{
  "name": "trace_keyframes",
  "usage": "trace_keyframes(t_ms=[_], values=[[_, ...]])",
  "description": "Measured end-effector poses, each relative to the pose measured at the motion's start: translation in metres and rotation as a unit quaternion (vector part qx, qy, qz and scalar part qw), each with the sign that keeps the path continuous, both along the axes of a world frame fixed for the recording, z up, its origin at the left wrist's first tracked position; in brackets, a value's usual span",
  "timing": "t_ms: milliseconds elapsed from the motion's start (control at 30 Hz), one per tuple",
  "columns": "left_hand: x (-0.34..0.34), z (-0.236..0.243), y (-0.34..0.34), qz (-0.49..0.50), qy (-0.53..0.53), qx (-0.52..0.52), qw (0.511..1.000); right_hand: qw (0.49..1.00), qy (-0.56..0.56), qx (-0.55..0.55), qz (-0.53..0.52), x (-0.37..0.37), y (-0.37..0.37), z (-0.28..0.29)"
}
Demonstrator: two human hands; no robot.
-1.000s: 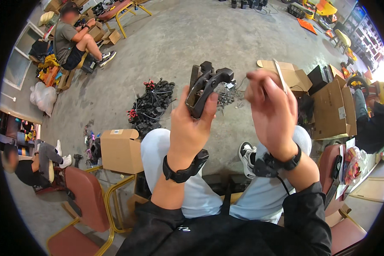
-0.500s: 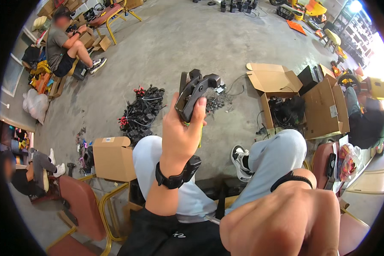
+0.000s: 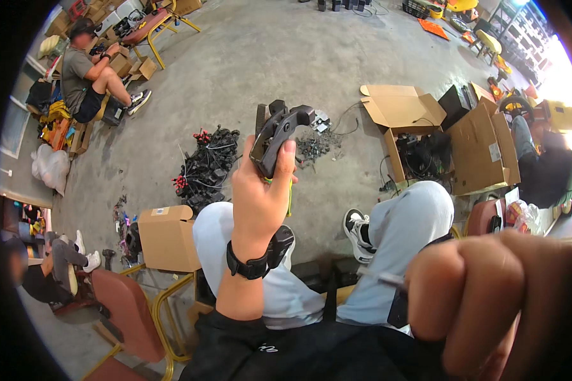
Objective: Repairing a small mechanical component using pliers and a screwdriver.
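My left hand (image 3: pixel 260 197) is raised in front of me and wrapped round a black hinged bracket-like part (image 3: pixel 278 136). The part has a curved arm on its right and a flat upright piece on its left, and a thin yellow-green strip (image 3: pixel 290 200) hangs below it. Close to the camera, my right hand (image 3: pixel 470 298) is blurred, with its fingers curled in. From its left side sticks a thin grey metal-looking rod (image 3: pixel 381 275), pointing left; the rest of it is hidden in the fist. The two hands are well apart.
On the floor lie a heap of black parts with red ends (image 3: pixel 208 166) and scattered small bits (image 3: pixel 314 147). An open cardboard box (image 3: pixel 397 155) holds black cables; a closed-sided box (image 3: pixel 166 238) stands left. Red chairs (image 3: pixel 124 305) flank me. Other people (image 3: pixel 86 79) sit at left.
My right hand has swung right and up toward the camera, bringing the thin rod into sight. My left hand, still holding the black part, has shifted slightly left.
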State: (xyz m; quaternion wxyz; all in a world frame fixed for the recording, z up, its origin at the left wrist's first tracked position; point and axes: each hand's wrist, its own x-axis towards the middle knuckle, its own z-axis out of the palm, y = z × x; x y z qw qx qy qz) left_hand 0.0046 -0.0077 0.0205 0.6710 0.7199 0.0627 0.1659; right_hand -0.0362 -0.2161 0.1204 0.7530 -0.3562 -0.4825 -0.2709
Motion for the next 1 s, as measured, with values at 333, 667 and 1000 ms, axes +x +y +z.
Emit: trace_keyframes(t_ms=[333,667,1000], values=[[0.000,0.000,0.001,-0.008,-0.007,0.005,1.000,0.989,-0.021,0.025,-0.145,0.007,-0.019,-0.003],[-0.001,0.000,0.000,-0.006,-0.003,0.000,1.000,0.978,-0.043,0.030,-0.202,0.012,-0.030,-0.004],[-0.002,0.004,-0.002,0.000,0.007,-0.021,1.000,0.970,-0.054,0.020,-0.238,0.017,-0.032,-0.005]])
